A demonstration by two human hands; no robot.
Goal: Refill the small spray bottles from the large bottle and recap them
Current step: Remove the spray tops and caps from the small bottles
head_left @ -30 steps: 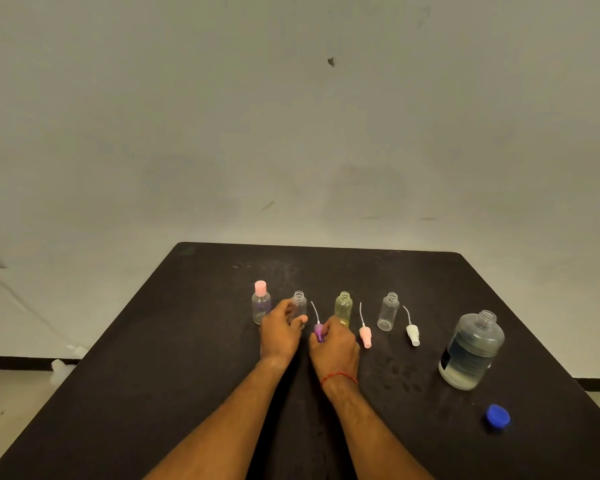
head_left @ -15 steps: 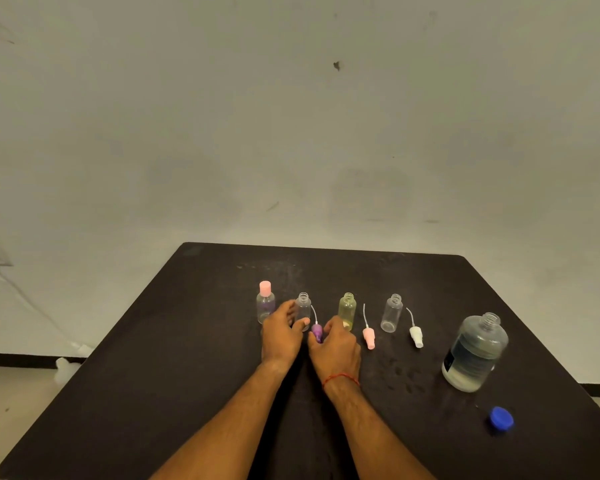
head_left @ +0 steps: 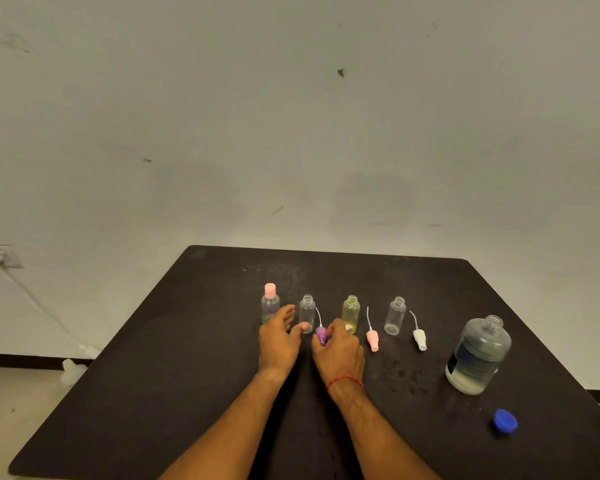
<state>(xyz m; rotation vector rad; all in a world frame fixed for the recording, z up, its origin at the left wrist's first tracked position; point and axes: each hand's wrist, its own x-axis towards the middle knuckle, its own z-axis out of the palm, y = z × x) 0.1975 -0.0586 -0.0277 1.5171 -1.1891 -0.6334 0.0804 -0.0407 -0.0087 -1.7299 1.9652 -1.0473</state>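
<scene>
Four small bottles stand in a row on the black table (head_left: 194, 341): one with a pink cap (head_left: 270, 304), an uncapped clear bottle (head_left: 307, 310), a yellowish one (head_left: 351, 311) and another clear one (head_left: 395, 320). My left hand (head_left: 278, 344) holds the first clear bottle low down, thumb across its base and fingers beside it. My right hand (head_left: 340, 353) pinches the purple spray cap (head_left: 321, 334), which lies on the table with its tube pointing away. A pink spray cap (head_left: 372, 339) and a white spray cap (head_left: 420, 338) lie loose. The large bottle (head_left: 478, 355) stands uncapped at the right, partly filled.
The large bottle's blue cap (head_left: 505, 420) lies near the table's right front edge. A plain wall rises behind the table. A wall socket with a white cable (head_left: 32, 303) is at the left, with floor below it.
Both hands have stayed nearly in place at the clear bottle and the purple spray cap. The view has drifted slightly.
</scene>
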